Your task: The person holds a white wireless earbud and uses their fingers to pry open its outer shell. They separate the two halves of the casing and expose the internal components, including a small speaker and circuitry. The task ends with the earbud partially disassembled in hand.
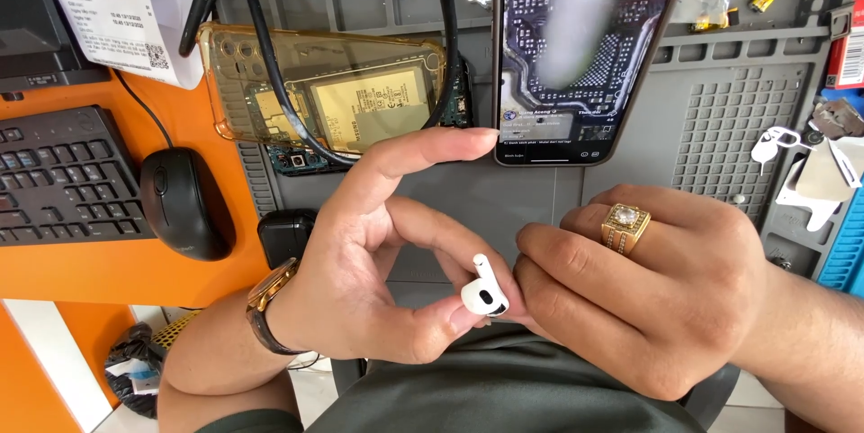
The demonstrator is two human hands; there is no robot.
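A small white earbud (pixel 484 292) sits between the thumb and fingers of my left hand (pixel 378 257), close to my lap at the front edge of the bench. My right hand (pixel 643 284), wearing a gold ring, is curled with its fingertips touching the earbud from the right. A watch with a brown strap is on my left wrist. Just beyond my hands a smartphone (pixel 576 55) stands propped up with its screen lit.
A grey repair mat (pixel 720 118) covers the bench. An opened phone in a clear yellowish case (pixel 333 91) lies under black cables. A black mouse (pixel 184 203) and keyboard (pixel 58 176) rest on the orange desk at left. Small parts lie at right.
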